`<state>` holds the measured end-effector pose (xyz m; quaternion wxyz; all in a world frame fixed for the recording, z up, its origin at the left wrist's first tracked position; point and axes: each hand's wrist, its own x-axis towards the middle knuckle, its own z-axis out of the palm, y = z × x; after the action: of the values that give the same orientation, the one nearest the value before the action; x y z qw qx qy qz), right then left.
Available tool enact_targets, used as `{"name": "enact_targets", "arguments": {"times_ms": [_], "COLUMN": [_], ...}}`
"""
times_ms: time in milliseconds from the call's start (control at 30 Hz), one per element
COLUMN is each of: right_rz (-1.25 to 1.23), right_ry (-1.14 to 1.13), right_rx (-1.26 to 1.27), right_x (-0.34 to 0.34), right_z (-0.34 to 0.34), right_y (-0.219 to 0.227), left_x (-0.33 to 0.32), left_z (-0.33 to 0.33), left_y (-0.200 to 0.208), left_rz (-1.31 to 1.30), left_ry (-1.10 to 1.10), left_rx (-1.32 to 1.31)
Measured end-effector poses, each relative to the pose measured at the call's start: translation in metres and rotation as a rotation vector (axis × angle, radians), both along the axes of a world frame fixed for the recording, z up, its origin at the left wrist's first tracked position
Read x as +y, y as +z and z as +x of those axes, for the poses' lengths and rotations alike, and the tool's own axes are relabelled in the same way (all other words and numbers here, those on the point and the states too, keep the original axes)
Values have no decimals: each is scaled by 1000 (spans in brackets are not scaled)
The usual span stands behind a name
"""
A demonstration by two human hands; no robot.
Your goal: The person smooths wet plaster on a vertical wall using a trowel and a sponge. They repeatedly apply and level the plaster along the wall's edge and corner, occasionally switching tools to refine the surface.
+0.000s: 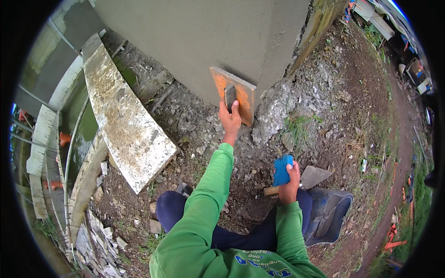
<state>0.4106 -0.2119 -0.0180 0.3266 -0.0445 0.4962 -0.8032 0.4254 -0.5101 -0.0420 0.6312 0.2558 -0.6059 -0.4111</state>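
Observation:
My left hand [230,121] reaches forward, its fingers wrapped round the handle of an orange-faced plastering float [244,103]. The float stands tilted against the low part of a smooth grey plastered wall [199,41], near its corner. Closer to my body, my right hand [290,184] is closed on a blue sponge [281,170] with a ragged edge. A pointing trowel [316,177] passes through that same hand: its wooden handle sticks out on the left, its grey pointed blade on the right. The palm side of the right hand is hidden.
By my right knee sits a dark, mortar-stained tub [328,215]. A long white-stained board [121,111] slopes at the left, beside greenish water [85,121]. Rubble and stones [185,125] cover the ground below the wall; a grass tuft [299,128] grows near its corner.

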Motion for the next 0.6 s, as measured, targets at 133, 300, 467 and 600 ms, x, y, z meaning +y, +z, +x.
{"name": "enact_targets", "arguments": {"times_ms": [133, 300, 467, 600], "right_rz": [29, 52, -1, 33], "right_ry": [-56, -18, 23, 74], "right_rx": [-6, -1, -25, -22], "right_x": [10, 6, -7, -8], "right_z": [-1, -7, -4, 3], "right_y": [-4, -22, -16, -18], "left_x": [-7, -28, -6, 14], "left_z": [-17, 11, 22, -19], "left_y": [44, 150, 65, 34], "left_rz": [-32, -128, 46, 21], "left_ry": [-11, 60, 4, 146], "left_rx": [-12, 150, 44, 93]}}
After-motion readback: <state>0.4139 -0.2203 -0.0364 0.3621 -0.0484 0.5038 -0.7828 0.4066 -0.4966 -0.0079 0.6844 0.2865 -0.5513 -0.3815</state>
